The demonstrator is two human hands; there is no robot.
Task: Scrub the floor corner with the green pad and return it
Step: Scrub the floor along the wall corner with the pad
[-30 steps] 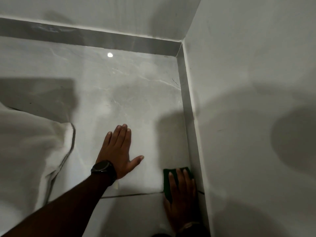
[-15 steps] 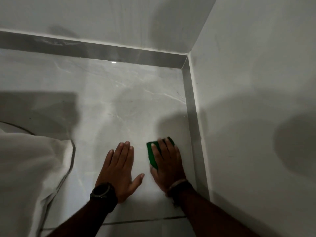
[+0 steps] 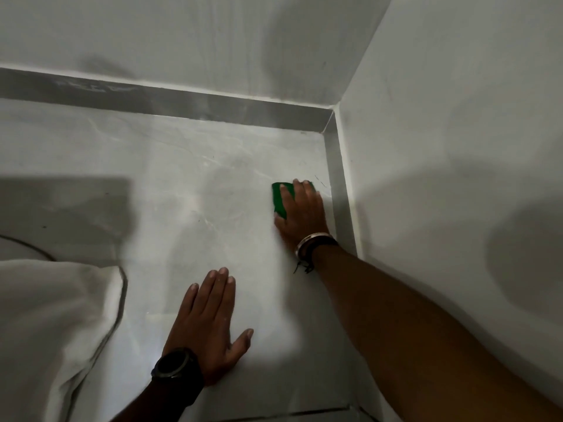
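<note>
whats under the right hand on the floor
A green pad lies flat under the right hand, pressed on the pale floor tile beside the grey skirting. Only its left edge and a far corner show; the rest is covered by the fingers and palm.

A flat green scrubbing pad (image 3: 279, 201) is pressed onto the marbled floor tile (image 3: 189, 184) under the right hand (image 3: 300, 216), near the right skirting strip (image 3: 339, 190); the left hand (image 3: 207, 324) is laid flat nearer, a crumpled white cloth (image 3: 51, 324) left of it.

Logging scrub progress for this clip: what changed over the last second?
The right hand slid the green pad forward along the floor beside the right-hand skirting, toward the corner, staying pressed on it. The left hand stayed flat on the floor; the white cloth stayed at left.
</note>
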